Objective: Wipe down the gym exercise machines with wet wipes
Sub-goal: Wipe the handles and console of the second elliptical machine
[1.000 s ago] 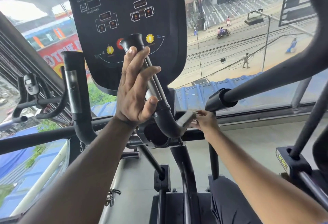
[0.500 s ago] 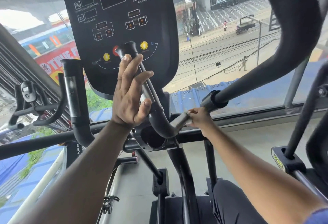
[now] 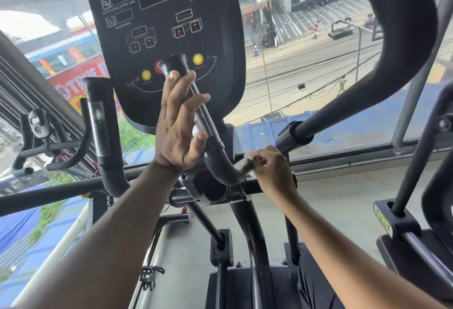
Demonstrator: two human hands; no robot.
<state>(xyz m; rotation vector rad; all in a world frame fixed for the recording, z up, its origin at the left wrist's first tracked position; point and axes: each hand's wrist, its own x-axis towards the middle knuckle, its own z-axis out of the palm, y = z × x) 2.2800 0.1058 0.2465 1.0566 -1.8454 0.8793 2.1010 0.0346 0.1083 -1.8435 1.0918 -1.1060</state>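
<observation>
At the centre of the frame, the left hand (image 3: 180, 122) rests flat against the upright black handlebar (image 3: 206, 122) of an exercise machine, fingers straight and pointing up along the bar, thumb touching the bar just above its bend. The bar's flared end cap (image 3: 174, 63) stands just above the fingertips, in front of the dark control panel (image 3: 161, 26) that fills the upper centre.

Just right of centre, the right hand (image 3: 273, 170) has its fingers curled round a pale wet wipe (image 3: 246, 165), pressing it onto the lower curve of the same handlebar, where the bar bends toward the frame's crossbar (image 3: 49, 194). The wipe looks blurred.

A second handlebar (image 3: 99, 117) stands at centre left, apart from both hands. A thick curved arm (image 3: 382, 68) of the machine sweeps down the upper right. Behind the panel, a window (image 3: 306, 63) shows a street.
</observation>
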